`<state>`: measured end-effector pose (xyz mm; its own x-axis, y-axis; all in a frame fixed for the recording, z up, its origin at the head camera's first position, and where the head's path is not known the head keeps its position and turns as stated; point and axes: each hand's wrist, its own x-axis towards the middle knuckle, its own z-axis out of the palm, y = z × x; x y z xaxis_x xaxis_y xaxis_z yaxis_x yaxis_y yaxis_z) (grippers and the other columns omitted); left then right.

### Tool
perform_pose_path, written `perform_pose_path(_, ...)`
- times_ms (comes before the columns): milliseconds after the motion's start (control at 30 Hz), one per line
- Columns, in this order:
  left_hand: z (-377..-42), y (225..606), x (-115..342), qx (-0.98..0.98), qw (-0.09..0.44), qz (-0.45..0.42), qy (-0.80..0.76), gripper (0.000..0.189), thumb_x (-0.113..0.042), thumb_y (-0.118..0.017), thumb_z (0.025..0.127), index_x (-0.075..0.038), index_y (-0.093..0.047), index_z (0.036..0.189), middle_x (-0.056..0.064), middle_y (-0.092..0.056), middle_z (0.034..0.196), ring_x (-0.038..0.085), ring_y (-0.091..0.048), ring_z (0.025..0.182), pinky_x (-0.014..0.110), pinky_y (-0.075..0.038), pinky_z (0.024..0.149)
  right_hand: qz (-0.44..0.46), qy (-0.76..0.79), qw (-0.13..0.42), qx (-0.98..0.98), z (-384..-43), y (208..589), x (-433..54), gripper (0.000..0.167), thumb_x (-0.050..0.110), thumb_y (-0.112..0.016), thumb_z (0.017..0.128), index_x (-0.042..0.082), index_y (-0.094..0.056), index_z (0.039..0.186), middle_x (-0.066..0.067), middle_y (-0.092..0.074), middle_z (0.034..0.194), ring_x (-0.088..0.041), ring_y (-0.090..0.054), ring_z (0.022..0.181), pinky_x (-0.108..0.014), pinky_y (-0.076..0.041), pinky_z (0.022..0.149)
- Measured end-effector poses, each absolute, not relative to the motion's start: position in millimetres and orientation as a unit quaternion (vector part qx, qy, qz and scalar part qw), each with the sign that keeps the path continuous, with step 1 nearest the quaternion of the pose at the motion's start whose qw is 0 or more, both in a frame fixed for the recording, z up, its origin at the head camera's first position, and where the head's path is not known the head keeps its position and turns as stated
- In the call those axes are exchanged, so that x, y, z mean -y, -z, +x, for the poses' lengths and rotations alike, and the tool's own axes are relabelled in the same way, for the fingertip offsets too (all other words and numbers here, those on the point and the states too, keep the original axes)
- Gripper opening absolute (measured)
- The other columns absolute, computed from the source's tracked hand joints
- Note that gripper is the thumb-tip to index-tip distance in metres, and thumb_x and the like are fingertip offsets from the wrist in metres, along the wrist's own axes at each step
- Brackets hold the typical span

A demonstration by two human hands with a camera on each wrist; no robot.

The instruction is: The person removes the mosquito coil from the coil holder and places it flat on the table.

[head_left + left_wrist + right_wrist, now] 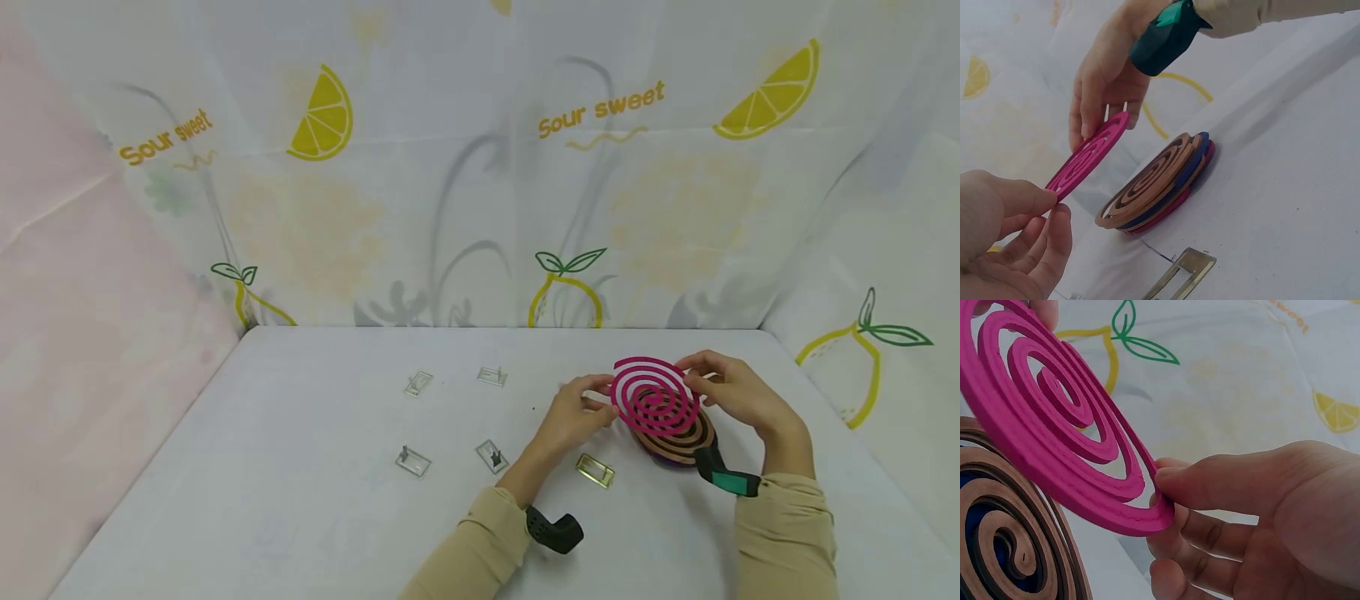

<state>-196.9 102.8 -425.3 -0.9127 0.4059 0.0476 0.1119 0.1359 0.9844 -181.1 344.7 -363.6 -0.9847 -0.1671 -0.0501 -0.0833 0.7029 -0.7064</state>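
A magenta mosquito coil (654, 399) is held tilted between both hands. My left hand (573, 414) pinches its left edge between thumb and fingers, as the left wrist view shows up close. On the opposite side, my right hand (741, 392) grips the rim; in the right wrist view the thumb (1188, 484) presses on the coil's outer end. Beneath it lies a stack of mosquito coils (1147, 181), brown on top with blue and magenta layers below. The raised coil overlaps the stack's upper part in the head view.
A gold rectangular metal coil stand (596, 471) lies just left of the stack. Several silver stands are spread farther left, among them a near one (413, 462) and a far one (492, 377). Printed cloth (420, 208) hangs behind the white table (262, 500).
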Motion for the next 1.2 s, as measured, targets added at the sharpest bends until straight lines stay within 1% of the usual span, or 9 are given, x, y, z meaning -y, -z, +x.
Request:
perform_pose_path(100, -196.0, 427.4, -105.2, -0.741, 0.118, 0.175, -0.638, 0.043, -0.006, -0.067, 0.085, -0.013, -0.057, 0.127, 0.004, -0.059, 0.113, 0.011, -0.066, 0.092, 0.021, -0.054, 0.07, -0.077, 0.385, 0.052, -0.918, -180.7, 364.3, -346.1, 0.033, 0.021, -0.048, 0.099, -0.001, -0.051, 0.124, -0.015, -0.057, 0.104, -0.004, -0.055, 0.084, -0.027, -0.052, 0.07)
perform_pose_path(200, -195.0, 428.8, -107.2, -0.738, 0.119, 0.18, -0.639, 0.043, -0.005, -0.067, 0.085, -0.012, -0.057, 0.126, 0.004, -0.059, 0.112, 0.011, -0.066, 0.091, 0.02, -0.054, 0.07, -0.075, 0.387, 0.054, -0.917, -180.5, 365.9, -347.2, 0.033, 0.021, -0.047, 0.099, -0.001, -0.051, 0.124, -0.014, -0.058, 0.106, -0.001, -0.055, 0.083, -0.027, -0.052, 0.07)
perform_pose_path(333, -193.6, 429.5, -109.3, -0.744, 0.122, 0.183, -0.631, 0.042, -0.007, -0.067, 0.084, -0.012, -0.058, 0.125, 0.003, -0.06, 0.11, 0.01, -0.065, 0.091, 0.019, -0.053, 0.07, -0.069, 0.389, 0.056, -0.917, -180.3, 368.8, -349.5, 0.032, 0.019, -0.047, 0.099, -0.002, -0.051, 0.124, -0.015, -0.059, 0.107, -0.003, -0.055, 0.081, -0.027, -0.051, 0.069)
perform_pose_path(533, -193.0, 428.0, -111.8, -0.757, 0.13, 0.177, -0.615, 0.041, -0.01, -0.069, 0.084, -0.012, -0.06, 0.124, 0.001, -0.062, 0.108, 0.006, -0.065, 0.088, 0.018, -0.05, 0.066, -0.061, 0.386, 0.063, -0.918, -180.6, 370.8, -351.7, 0.031, 0.017, -0.046, 0.099, -0.002, -0.051, 0.123, -0.012, -0.06, 0.102, -0.006, -0.055, 0.078, -0.027, -0.05, 0.069)
perform_pose_path(633, -193.4, 428.5, -112.8, -0.763, 0.132, 0.176, -0.607, 0.04, -0.011, -0.069, 0.084, -0.012, -0.06, 0.124, 0.002, -0.063, 0.108, 0.006, -0.065, 0.088, 0.017, -0.049, 0.064, -0.06, 0.385, 0.065, -0.919, -181.1, 371.4, -352.7, 0.031, 0.017, -0.046, 0.099, -0.002, -0.051, 0.123, -0.011, -0.059, 0.1, -0.006, -0.055, 0.077, -0.028, -0.05, 0.069)
perform_pose_path(800, -193.7, 431.0, -113.5, -0.768, 0.134, 0.182, -0.599, 0.04, -0.011, -0.069, 0.085, -0.012, -0.06, 0.124, 0.003, -0.064, 0.109, 0.008, -0.065, 0.089, 0.016, -0.048, 0.063, -0.058, 0.381, 0.07, -0.92, -181.3, 372.3, -353.7, 0.031, 0.017, -0.046, 0.099, -0.003, -0.051, 0.122, -0.012, -0.058, 0.099, -0.007, -0.053, 0.077, -0.029, -0.05, 0.069)
perform_pose_path(1033, -192.8, 432.3, -114.8, -0.765, 0.135, 0.204, -0.596, 0.041, -0.01, -0.067, 0.085, -0.011, -0.06, 0.125, 0.006, -0.064, 0.112, 0.008, -0.065, 0.09, 0.015, -0.047, 0.064, -0.055, 0.375, 0.081, -0.922, -181.2, 374.3, -356.4, 0.031, 0.016, -0.047, 0.098, -0.003, -0.051, 0.123, -0.017, -0.059, 0.104, -0.009, -0.056, 0.081, -0.03, -0.049, 0.072)
perform_pose_path(1200, -191.7, 431.3, -115.2, -0.769, 0.135, 0.214, -0.587, 0.041, -0.011, -0.066, 0.086, -0.011, -0.06, 0.126, 0.006, -0.064, 0.113, 0.007, -0.065, 0.089, 0.015, -0.047, 0.063, -0.054, 0.374, 0.083, -0.922, -181.5, 376.6, -358.4, 0.031, 0.014, -0.047, 0.098, -0.003, -0.051, 0.123, -0.017, -0.06, 0.104, -0.009, -0.056, 0.081, -0.029, -0.05, 0.073)
